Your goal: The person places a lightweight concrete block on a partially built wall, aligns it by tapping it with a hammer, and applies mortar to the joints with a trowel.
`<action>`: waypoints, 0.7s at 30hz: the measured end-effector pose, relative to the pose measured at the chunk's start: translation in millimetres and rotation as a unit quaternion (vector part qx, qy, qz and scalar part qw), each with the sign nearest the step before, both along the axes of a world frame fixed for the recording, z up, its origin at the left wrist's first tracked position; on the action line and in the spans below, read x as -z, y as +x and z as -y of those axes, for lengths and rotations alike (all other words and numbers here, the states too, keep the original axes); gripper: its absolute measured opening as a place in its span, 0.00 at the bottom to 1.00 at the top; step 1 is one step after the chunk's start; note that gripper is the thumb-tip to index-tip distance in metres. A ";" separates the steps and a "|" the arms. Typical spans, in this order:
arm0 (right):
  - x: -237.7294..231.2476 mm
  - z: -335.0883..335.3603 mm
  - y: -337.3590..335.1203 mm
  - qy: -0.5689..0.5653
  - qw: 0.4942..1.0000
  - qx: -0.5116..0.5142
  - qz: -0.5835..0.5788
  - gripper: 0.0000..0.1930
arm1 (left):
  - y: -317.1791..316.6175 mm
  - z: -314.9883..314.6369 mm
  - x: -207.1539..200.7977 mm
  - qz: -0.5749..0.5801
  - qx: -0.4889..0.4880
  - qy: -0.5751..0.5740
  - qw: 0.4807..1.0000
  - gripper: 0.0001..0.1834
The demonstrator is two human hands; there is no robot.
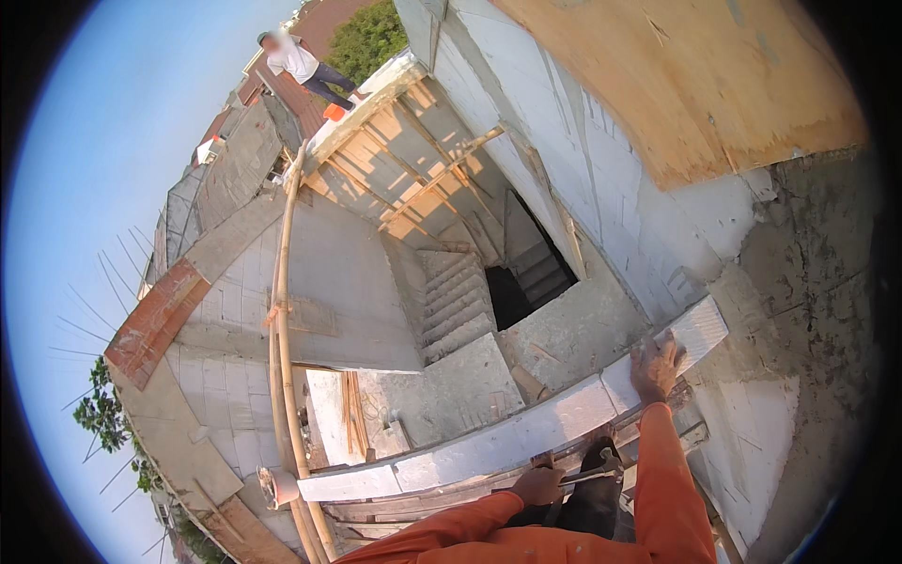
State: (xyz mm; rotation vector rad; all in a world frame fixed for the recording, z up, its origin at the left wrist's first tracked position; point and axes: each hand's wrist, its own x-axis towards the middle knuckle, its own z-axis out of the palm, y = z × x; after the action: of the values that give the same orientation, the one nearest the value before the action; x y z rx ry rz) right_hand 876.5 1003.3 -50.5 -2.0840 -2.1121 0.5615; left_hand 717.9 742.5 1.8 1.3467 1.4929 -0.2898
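A curved-looking row of white blocks (507, 437) runs across in front of me, level with my knees. My right hand (655, 367) lies on the row's right end, its fingers spread over the last white block (697, 331). Lower and nearer my body, my left hand (538, 485) is closed around a thin tool (584, 477) that points right toward my dark trouser leg. The tool's kind is hard to make out.
Beyond the blocks the building drops to a concrete stair (458, 299) and a dark opening (512, 296). Bamboo poles (282, 348) rise at left beside a small pail (278, 487). A plywood sheet (695, 85) overhangs the right. Another person (299, 62) stands on the far ledge.
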 end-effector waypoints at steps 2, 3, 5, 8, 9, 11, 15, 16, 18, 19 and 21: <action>-0.6 1.7 0.9 -0.004 1.000 0.007 0.005 0.23 | -14.0 19.0 -9.9 0.017 0.008 -0.013 1.000 0.22; 0.0 3.9 3.0 -0.005 1.000 0.006 0.004 0.23 | -19.1 30.6 -14.8 0.016 0.007 -0.026 1.000 0.22; 2.9 5.8 4.5 -0.010 1.000 0.003 0.013 0.23 | -28.0 50.6 -21.6 0.012 -0.008 -0.038 0.999 0.22; 7.3 5.4 1.1 0.009 1.000 0.006 0.018 0.23 | -41.4 70.9 -24.4 -0.002 -0.032 -0.034 0.999 0.22; 7.8 7.5 -2.1 0.031 0.999 0.010 0.008 0.23 | -43.9 76.6 -24.0 -0.002 -0.032 -0.033 0.999 0.22; 5.9 7.1 -13.1 0.028 0.999 0.027 -0.010 0.24 | -52.3 79.6 -21.3 -0.015 -0.028 -0.023 0.999 0.23; -7.0 26.5 -32.3 -0.024 0.999 0.028 -0.004 0.28 | -60.3 85.2 -21.1 -0.035 -0.050 -0.023 0.998 0.25; -10.7 29.1 -35.0 -0.020 0.999 0.027 0.002 0.29 | -61.1 86.0 -21.9 -0.038 -0.060 -0.021 0.997 0.25; -18.0 31.8 -37.9 -0.021 0.999 0.026 0.012 0.31 | -61.6 87.4 -24.3 -0.044 -0.071 -0.016 0.996 0.25; -21.0 31.4 -38.6 -0.027 0.999 0.026 0.017 0.31 | -62.0 87.1 -25.3 -0.046 -0.072 -0.013 0.996 0.25; -25.3 30.3 -39.1 -0.040 0.999 0.029 0.022 0.31 | -62.6 86.1 -26.5 -0.047 -0.069 -0.016 0.996 0.25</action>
State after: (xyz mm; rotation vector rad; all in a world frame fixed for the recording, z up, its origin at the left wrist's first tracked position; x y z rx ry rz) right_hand 837.3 973.1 -25.2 -2.2115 -2.0783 0.6077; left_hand 655.3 656.4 28.3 1.2120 1.6451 -0.2899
